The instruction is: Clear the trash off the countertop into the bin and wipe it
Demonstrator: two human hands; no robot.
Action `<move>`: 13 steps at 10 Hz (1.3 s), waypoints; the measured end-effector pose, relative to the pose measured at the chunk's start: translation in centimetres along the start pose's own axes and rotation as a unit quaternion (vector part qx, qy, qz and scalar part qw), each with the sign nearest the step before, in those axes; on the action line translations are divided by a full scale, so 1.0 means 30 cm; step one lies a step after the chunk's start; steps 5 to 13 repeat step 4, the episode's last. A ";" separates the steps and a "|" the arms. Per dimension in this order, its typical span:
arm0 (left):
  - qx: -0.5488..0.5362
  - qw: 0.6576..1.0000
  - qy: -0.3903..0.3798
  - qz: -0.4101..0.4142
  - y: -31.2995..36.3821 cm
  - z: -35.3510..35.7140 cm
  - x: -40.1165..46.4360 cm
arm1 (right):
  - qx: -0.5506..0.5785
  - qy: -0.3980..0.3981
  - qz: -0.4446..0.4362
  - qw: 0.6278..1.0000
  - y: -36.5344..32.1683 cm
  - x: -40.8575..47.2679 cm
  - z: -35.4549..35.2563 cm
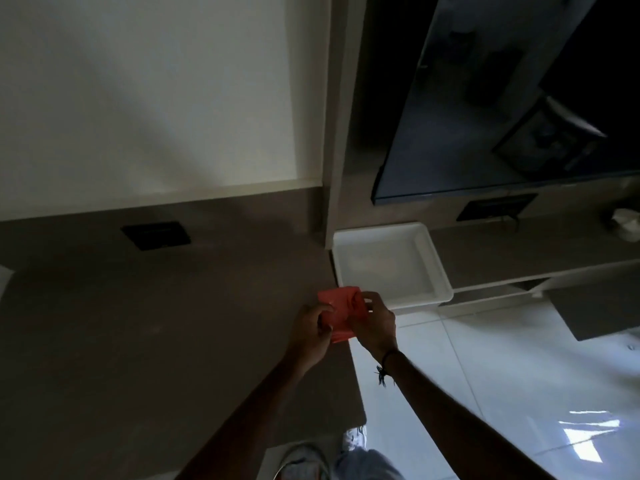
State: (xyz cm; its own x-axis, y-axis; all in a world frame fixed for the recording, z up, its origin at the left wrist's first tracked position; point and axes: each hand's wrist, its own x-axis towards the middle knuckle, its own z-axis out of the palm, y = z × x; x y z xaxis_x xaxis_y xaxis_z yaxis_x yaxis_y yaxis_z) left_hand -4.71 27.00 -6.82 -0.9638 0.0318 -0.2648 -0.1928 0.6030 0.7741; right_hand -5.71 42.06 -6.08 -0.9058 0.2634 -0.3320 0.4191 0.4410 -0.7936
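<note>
A red cloth [341, 311] is bunched between both my hands over the right end of the brown countertop [166, 334]. My left hand [311, 332] grips its left side, and my right hand [375, 323] pinches its right side with the fingers curled over the top. A white rectangular bin [427, 261] stands on the floor just past the counter's right end, a short way beyond my hands. Its inside looks pale, and I cannot tell what lies in it. The scene is dim.
A black socket plate [156, 235] sits in the countertop at the back left. A large dark screen [502, 98] hangs on the wall at the right, above a low shelf [519, 251] with a second black plate [495, 206] and something white [627, 228]. Glossy white floor tiles [502, 393] lie at the right.
</note>
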 end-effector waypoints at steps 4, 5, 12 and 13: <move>0.084 0.995 -0.048 -0.006 0.148 0.164 0.413 | -0.100 -0.045 0.026 0.994 -0.016 0.446 -0.202; 0.084 0.995 -0.048 -0.006 0.148 0.164 0.413 | -0.100 -0.045 0.026 0.994 -0.016 0.446 -0.202; 0.084 0.995 -0.048 -0.006 0.148 0.164 0.413 | -0.100 -0.045 0.026 0.994 -0.016 0.446 -0.202; 0.084 0.995 -0.048 -0.006 0.148 0.164 0.413 | -0.100 -0.045 0.026 0.994 -0.016 0.446 -0.202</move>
